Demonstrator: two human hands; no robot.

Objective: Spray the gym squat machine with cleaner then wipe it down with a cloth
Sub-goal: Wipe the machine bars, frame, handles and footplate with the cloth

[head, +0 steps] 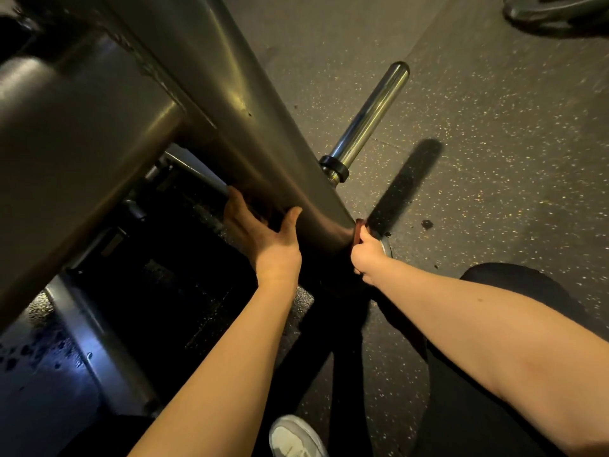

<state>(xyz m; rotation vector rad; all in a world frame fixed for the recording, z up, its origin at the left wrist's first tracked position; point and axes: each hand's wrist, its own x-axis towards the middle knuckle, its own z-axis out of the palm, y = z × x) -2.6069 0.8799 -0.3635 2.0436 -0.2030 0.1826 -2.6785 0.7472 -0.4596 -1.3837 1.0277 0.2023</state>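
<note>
squat machine [204,77] is a fat grey steel tube, kinda shiny, slanting down from top left, chrome weight peg [372,117] poking off its side. reddish-brown cloth [358,229] sits bunched against the tube's low end, mostly hidden in the right hand [367,253].

The left forearm [227,364] and right forearm [487,328] are bare along their visible length, down to the left hand [263,239] and right hand [369,253]. The legs are clothed in black trousers [517,288]. One foot wears a white low-cut shoe [296,437] with a pale grey upper panel.
</note>
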